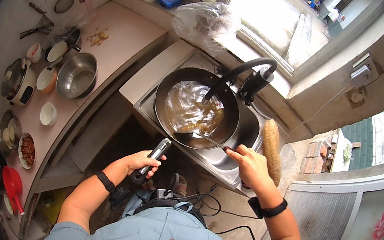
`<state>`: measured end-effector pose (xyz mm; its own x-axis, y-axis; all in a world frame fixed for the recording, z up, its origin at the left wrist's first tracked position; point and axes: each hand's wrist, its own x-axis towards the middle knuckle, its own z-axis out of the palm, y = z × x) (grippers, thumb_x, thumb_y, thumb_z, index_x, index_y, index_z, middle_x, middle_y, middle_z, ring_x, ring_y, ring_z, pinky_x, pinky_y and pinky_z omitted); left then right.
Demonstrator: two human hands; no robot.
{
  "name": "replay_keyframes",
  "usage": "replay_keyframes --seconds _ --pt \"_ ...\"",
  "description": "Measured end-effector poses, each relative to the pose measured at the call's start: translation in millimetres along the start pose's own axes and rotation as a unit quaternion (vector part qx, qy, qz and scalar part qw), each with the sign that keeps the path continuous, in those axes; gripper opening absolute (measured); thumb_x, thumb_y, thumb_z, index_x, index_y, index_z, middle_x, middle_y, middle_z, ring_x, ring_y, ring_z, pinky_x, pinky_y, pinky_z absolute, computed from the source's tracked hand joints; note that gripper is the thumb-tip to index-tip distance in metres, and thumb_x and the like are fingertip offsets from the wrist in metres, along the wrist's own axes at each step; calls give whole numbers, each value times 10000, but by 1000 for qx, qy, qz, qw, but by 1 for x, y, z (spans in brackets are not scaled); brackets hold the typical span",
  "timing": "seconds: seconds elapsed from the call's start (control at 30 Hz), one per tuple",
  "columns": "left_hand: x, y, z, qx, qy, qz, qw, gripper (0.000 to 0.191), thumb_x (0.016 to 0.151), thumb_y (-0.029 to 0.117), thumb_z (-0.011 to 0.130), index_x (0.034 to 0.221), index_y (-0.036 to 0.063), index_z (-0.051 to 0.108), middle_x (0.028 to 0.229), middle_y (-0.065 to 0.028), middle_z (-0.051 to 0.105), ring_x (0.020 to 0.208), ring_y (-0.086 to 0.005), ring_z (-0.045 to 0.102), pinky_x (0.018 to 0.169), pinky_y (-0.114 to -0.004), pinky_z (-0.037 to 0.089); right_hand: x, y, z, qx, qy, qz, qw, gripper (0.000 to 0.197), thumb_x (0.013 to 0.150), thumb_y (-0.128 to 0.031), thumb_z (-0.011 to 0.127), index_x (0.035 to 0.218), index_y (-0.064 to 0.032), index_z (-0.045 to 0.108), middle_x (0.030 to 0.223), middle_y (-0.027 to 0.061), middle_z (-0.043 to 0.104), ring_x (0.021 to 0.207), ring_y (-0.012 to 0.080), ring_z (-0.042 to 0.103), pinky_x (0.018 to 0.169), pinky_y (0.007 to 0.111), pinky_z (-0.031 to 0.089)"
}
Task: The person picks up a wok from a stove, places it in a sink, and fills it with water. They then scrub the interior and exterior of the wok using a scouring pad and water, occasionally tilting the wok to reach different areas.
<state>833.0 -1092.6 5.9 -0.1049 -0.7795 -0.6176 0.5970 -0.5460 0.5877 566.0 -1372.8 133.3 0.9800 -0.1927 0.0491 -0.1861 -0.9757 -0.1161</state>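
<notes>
My left hand (145, 164) grips the black handle (158, 156) of a dark wok (165, 90), which rests over a stainless-steel double sink (147, 99). Brownish, rippling water (188, 106) stands in the wok beneath the spout of a black faucet (255, 60). In my right hand (250, 165) is a metal spatula or turner (212, 142) with a dark handle. Its head lies at the near side of the wok, partly under the water, so its exact shape is hard to tell.
A dried loofah (271, 149) lies along the sink's right edge. On the left counter (128, 24) stand a steel bowl (77, 76), a white cup (48, 114), a rice cooker (22, 83) and a dish of food (27, 150). A clear plastic bag (205, 22) sits by the window. Cables (218, 206) trail near my feet.
</notes>
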Motion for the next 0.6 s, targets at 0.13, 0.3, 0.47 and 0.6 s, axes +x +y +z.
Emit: replay_keyframes --seconds 0.13,0.3,0.47,0.6 --pt "-3 0 0 -2 6 -2 1000 484 895 139 677 1310 26 452 742 -55 582 569 -154 598 527 -310 541 29 -19 24 -30 30 -7 999 396 801 -56 603 1168 -173 692 910 27 565 854 203 622 653 332 528" --pt "-1 -3 -3 -14 1 1 1000 472 897 125 676 1303 32 455 741 -54 582 565 -151 591 523 -310 538 61 -18 54 -57 62 15 996 351 832 -103 600 1167 -164 683 929 35 567 846 196 620 643 322 536" --pt "-1 0 0 -5 6 -3 1000 465 900 123 671 1302 32 455 740 -55 579 563 -149 585 521 -307 533 82 3 79 -75 101 60 990 329 849 -120 602 1161 -184 682 945 26 575 846 196 618 656 321 544" --pt "-1 -1 0 -6 5 -2 1000 465 901 124 668 1303 30 453 740 -55 571 561 -148 580 522 -306 530 79 25 91 -125 122 99 980 367 822 -83 600 1145 -240 677 908 7 558 807 187 617 615 335 538"
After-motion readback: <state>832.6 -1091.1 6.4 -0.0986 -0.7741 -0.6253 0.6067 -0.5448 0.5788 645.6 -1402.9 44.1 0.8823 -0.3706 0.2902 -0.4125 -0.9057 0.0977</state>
